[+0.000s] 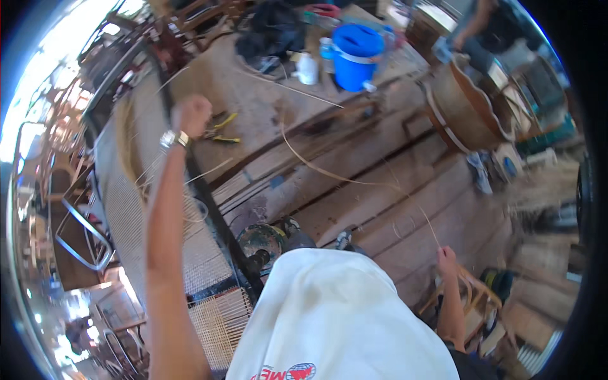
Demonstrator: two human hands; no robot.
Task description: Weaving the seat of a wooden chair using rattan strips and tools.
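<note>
"So, from my end of the head view, where is the pale cane strand [342, 179]?"

"Between my two hands, in front of me, crossing above the floorboards [373, 215]. One stretch meets my right hand [447, 258]; from there it runs far and left, bends sideways, then curves up toward the near edge of the bench [266, 104]. Whether it rests on that edge, I can't tell."

"And the fingers?"

"On the right they look clamped on the strand. My left hand [192, 117] is blurred; I can't tell if its fingers are together or on anything."

"Which hand is nearer, then?"

"The right, plainly; it's touching. That's the relation I'd steer by: the strand's long axis leads away from those right fingers, far and left, while the left hand sits well apart, beyond the curved part."

"What's beside the left?"

"Yellow-handled pliers [226, 121] on the bench, just to its right. The woven panel [206, 256] in its dark frame [221, 237] lies on the left side, near me. The blue bucket [356, 63] stands far off, right of the pliers."
</note>
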